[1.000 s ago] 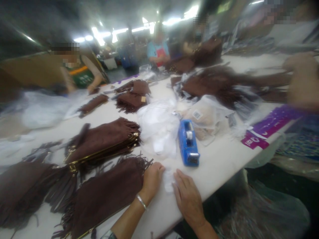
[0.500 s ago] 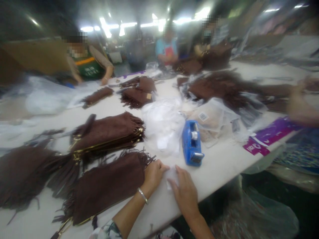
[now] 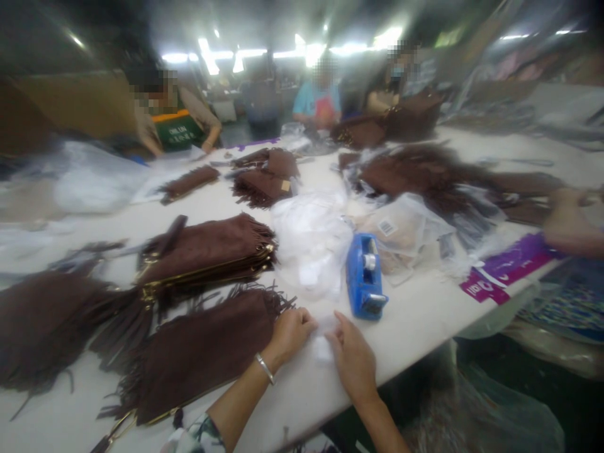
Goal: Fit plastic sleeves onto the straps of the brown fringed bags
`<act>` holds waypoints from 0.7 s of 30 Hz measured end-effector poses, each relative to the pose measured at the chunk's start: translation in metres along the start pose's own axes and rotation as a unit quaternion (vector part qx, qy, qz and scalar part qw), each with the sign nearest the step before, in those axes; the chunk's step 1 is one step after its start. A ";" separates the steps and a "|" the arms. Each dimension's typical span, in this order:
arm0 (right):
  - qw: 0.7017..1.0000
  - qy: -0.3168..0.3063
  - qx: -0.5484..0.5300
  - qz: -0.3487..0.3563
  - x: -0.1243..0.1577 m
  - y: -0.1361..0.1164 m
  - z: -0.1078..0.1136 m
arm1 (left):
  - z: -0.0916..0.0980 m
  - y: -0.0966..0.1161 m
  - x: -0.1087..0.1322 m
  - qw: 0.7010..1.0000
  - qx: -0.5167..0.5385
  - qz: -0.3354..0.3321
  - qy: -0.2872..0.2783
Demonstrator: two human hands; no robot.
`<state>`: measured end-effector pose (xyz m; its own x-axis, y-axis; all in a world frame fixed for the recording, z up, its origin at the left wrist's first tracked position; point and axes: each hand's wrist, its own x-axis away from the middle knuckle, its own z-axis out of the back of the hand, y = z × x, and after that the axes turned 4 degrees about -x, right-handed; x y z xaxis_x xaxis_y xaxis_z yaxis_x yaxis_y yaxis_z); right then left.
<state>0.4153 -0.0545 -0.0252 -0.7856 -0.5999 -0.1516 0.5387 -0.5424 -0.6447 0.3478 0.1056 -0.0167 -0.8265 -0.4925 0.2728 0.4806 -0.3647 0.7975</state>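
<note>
Near the table's front edge, my left hand [image 3: 292, 331] pinches one side of a thin, whitish sheet [image 3: 325, 324], paper or plastic; I cannot tell which. On the other side of the sheet is my right hand [image 3: 355, 362], thumb and forefinger closed at its edge. A small white piece [image 3: 323, 350] shows between the hands, lower down. Left of my left hand a dark brown fringed suede bag [image 3: 202, 352] lies flat, its fringe close to my fingers. Just beyond my right hand stands a blue tape dispenser [image 3: 366, 277].
Behind the hands is a heap of white translucent bags [image 3: 309, 242]. Stacked brown fringed bags [image 3: 207, 251] lie left, more brown bags [image 3: 410, 170] at back right. Purple printed plastic [image 3: 509, 264] runs along the right edge, near another person's arm [image 3: 573, 223]. Several co-workers are across the table.
My hands have moved slightly apart at the fingertips, and the small white piece between them shows more clearly. The view has shifted a little.
</note>
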 end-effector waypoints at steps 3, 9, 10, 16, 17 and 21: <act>1.000 -0.008 0.013 -0.002 -0.004 0.002 0.004 | 0.000 0.000 0.000 1.000 0.005 0.003 0.019; 0.985 0.038 0.162 0.031 -0.024 0.006 0.005 | -0.001 0.002 0.002 0.997 0.032 -0.005 0.070; 0.980 0.045 0.191 0.031 -0.029 0.005 0.005 | 0.000 0.002 0.003 0.996 0.040 -0.008 0.075; 0.978 0.091 0.179 0.059 -0.038 -0.018 0.015 | 0.019 0.003 0.017 0.986 0.119 -0.010 0.119; 0.981 0.104 0.147 0.067 -0.033 -0.025 0.018 | 0.024 0.004 0.022 0.982 0.140 -0.004 0.123; 0.996 0.057 -0.045 0.042 -0.009 -0.051 0.020 | 0.042 0.014 0.046 0.974 0.196 0.013 0.109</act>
<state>0.4013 -0.0329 0.0244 -0.7715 -0.5668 -0.2889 0.5783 -0.4356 -0.6898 0.3046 0.1110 0.0293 -0.7138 -0.6684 0.2089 0.3156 -0.0408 0.9480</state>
